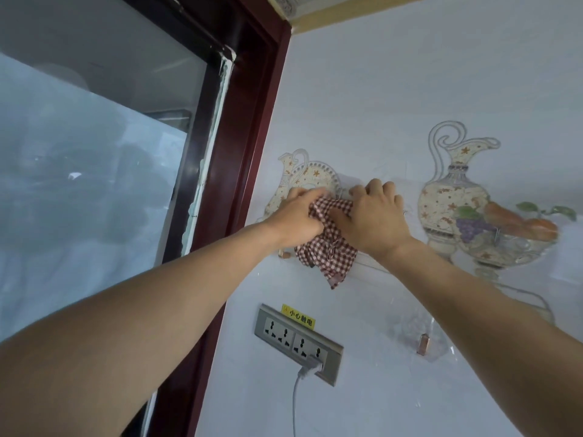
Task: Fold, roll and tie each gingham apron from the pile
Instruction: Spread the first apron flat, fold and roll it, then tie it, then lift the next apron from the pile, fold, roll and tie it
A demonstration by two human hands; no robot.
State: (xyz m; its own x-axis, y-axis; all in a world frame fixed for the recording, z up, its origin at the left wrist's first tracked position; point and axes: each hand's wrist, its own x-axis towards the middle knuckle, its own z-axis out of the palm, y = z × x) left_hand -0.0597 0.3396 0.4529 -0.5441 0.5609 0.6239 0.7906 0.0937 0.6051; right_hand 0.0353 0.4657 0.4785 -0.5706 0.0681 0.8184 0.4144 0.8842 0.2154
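Note:
A bunched red-and-white gingham apron [328,247] hangs against the white tiled wall at about head height, its lower corner drooping down. My left hand [296,216] grips the upper left of the bundle, fingers curled into the cloth. My right hand [375,216] grips its upper right, knuckles toward the camera, fingertips hidden against the wall. A thin tie string loops across the front of the cloth. What the apron hangs from is hidden behind both hands.
A dark red window frame [252,127] stands left of the hands. Below them is a grey double socket [298,342] with a white plug and cable. A small copper hook [422,343] sits lower right. Painted jug and fruit decals [457,197] cover the tiles.

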